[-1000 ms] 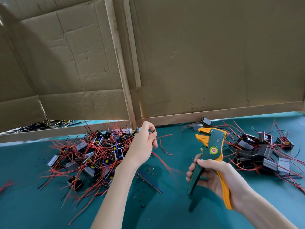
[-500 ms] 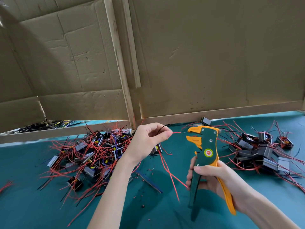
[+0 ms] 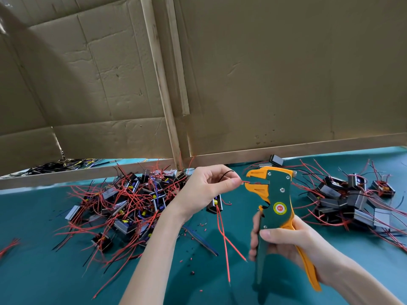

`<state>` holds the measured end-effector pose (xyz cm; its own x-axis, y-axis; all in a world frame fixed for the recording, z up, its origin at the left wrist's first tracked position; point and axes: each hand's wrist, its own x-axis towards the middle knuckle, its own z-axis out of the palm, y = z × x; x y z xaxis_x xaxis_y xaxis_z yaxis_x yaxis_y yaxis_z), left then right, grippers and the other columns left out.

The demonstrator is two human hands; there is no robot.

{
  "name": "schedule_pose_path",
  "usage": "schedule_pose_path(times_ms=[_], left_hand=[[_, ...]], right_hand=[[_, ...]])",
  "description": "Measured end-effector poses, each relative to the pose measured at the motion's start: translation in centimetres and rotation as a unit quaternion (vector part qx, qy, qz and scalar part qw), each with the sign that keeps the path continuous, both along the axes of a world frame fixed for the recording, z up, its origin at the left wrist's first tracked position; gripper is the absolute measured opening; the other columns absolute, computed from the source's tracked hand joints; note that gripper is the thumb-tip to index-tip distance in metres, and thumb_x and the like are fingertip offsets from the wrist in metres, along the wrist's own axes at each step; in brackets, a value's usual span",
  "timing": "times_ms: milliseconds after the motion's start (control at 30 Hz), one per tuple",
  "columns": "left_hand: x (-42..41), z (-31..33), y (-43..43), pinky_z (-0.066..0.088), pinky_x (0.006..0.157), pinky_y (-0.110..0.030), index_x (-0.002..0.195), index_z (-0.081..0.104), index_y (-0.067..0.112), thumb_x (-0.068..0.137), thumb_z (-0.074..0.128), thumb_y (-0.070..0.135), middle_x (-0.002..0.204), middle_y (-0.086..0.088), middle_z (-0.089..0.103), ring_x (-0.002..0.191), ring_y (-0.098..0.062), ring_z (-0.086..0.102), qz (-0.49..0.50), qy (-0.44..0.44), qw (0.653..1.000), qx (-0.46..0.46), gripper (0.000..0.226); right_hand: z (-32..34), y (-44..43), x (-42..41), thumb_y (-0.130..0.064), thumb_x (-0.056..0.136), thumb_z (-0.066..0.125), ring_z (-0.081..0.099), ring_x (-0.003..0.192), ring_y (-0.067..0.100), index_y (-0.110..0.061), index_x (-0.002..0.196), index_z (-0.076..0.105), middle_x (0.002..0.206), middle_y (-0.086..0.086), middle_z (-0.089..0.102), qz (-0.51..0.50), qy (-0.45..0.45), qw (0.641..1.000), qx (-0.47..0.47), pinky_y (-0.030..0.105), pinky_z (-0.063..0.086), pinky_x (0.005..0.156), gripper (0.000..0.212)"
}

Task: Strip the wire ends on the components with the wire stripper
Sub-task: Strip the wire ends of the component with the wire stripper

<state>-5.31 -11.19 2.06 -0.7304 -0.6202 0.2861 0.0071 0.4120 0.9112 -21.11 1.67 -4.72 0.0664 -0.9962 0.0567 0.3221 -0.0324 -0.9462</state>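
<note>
Two heaps of black box components with red leads lie on the teal mat: left heap partly behind the left forearm, right heap cut by the frame edge. One small dark component hangs half hidden under the left hand, which pinches its thin red wire end at the mouth of the green-and-orange wire stripper. The right hand grips the handles and holds the tool upright.

Bare mat lies open at the lower left and far lower right of the frame. The left pile of tangled components blocks centre left; the right pile blocks the right. The cardboard wall shuts the back. The lane between the piles holds the left hand, stripper, right hand and hanging red wires, whose tips may touch the mat.
</note>
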Motion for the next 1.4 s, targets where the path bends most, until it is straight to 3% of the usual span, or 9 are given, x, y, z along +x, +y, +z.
schedule_pose_path(times_ms=[567, 700, 833, 967, 1100, 1167, 1267, 1333, 1400], left_hand=[[0.4, 0.4, 0.0, 0.042, 0.067, -0.01, 0.078, 0.07, 0.014, 0.087, 0.068, 0.012, 0.068, 0.012, 0.062, 0.068, 0.0, 0.054, -0.009, -0.036, 0.999, -0.015, 0.009], [0.8, 0.7, 0.1, 0.043, 0.067, -0.012, 0.081, 0.071, 0.009, 0.087, 0.068, 0.011, 0.071, 0.007, 0.063, 0.069, -0.004, 0.053, -0.018, -0.046, 0.999, -0.016, 0.006], [1.3, 1.0, -0.1, 0.043, 0.071, -0.02, 0.085, 0.071, 0.004, 0.086, 0.069, 0.012, 0.077, -0.004, 0.063, 0.074, -0.011, 0.052, -0.031, -0.064, 0.997, -0.029, 0.008], [1.2, 0.6, -0.4, 0.042, 0.07, -0.017, 0.086, 0.068, 0.009, 0.089, 0.066, 0.014, 0.076, 0.002, 0.061, 0.072, -0.008, 0.051, -0.029, -0.064, 0.997, -0.024, 0.007], [0.3, -0.6, -0.6, 0.038, 0.067, -0.021, 0.087, 0.051, 0.02, 0.094, 0.054, 0.031, 0.077, 0.007, 0.062, 0.065, -0.01, 0.042, -0.046, -0.033, 0.994, 0.089, 0.013], [-0.3, -1.3, -0.5, 0.038, 0.066, -0.02, 0.087, 0.051, 0.019, 0.098, 0.046, 0.027, 0.076, 0.007, 0.064, 0.063, -0.01, 0.041, -0.047, -0.026, 0.994, 0.096, 0.015], [-0.8, -1.8, -0.6, 0.038, 0.07, -0.02, 0.085, 0.055, 0.017, 0.1, 0.046, 0.018, 0.072, 0.009, 0.062, 0.064, -0.01, 0.041, -0.018, -0.017, 0.997, 0.07, 0.017], [-0.6, -1.5, -0.7, 0.037, 0.071, -0.022, 0.085, 0.056, 0.017, 0.098, 0.048, 0.02, 0.068, 0.011, 0.057, 0.065, -0.012, 0.038, 0.004, -0.003, 0.999, 0.046, 0.017], [-0.3, -1.0, -0.9, 0.035, 0.069, -0.02, 0.084, 0.058, 0.018, 0.097, 0.05, 0.021, 0.065, 0.014, 0.053, 0.063, -0.009, 0.038, 0.029, 0.009, 0.999, 0.018, 0.015]], right_hand=[[-0.2, 0.1, -0.2, -0.016, 0.065, 0.081, 0.066, 0.072, 0.041, -0.006, 0.082, 0.07, 0.077, 0.027, 0.064, 0.004, 0.027, 1.0, 0.005, 0.048, 0.055, 0.072, 0.023], [0.0, 0.3, 0.0, -0.028, 0.063, 0.089, 0.065, 0.072, 0.041, -0.006, 0.084, 0.069, 0.077, 0.024, 0.064, 0.004, 0.049, 0.999, 0.009, 0.047, 0.055, 0.072, 0.036], [0.1, 0.8, 0.6, -0.035, 0.061, 0.09, 0.061, 0.061, 0.037, -0.01, 0.076, 0.067, 0.068, 0.023, 0.06, -0.02, 0.064, 0.997, 0.026, 0.042, 0.054, 0.062, 0.037], [0.0, 1.1, 2.1, -0.034, 0.055, 0.084, 0.055, 0.047, 0.031, -0.011, 0.066, 0.063, 0.059, 0.023, 0.054, -0.078, 0.052, 0.994, 0.057, 0.037, 0.05, 0.05, 0.033], [-0.4, 0.8, 2.7, -0.029, 0.054, 0.085, 0.043, 0.038, 0.025, -0.007, 0.053, 0.051, 0.051, 0.017, 0.043, -0.183, 0.049, 0.979, 0.081, 0.028, 0.041, 0.041, 0.04], [-0.3, 0.6, 2.2, -0.031, 0.058, 0.077, 0.046, 0.04, 0.026, -0.007, 0.057, 0.053, 0.054, 0.018, 0.046, -0.18, 0.019, 0.98, 0.079, 0.03, 0.043, 0.041, 0.033], [0.3, 0.2, 1.5, -0.012, 0.067, 0.07, 0.061, 0.056, 0.035, -0.003, 0.072, 0.066, 0.069, 0.024, 0.058, -0.117, -0.064, 0.99, 0.044, 0.038, 0.054, 0.051, 0.011], [0.3, 0.1, 0.9, -0.003, 0.066, 0.072, 0.064, 0.065, 0.038, -0.004, 0.076, 0.069, 0.075, 0.025, 0.06, -0.106, -0.073, 0.992, 0.018, 0.043, 0.057, 0.059, 0.011], [0.2, 0.0, 0.4, -0.006, 0.066, 0.072, 0.064, 0.066, 0.039, -0.004, 0.079, 0.069, 0.077, 0.025, 0.06, -0.104, -0.072, 0.992, 0.0, 0.045, 0.057, 0.063, 0.013]])
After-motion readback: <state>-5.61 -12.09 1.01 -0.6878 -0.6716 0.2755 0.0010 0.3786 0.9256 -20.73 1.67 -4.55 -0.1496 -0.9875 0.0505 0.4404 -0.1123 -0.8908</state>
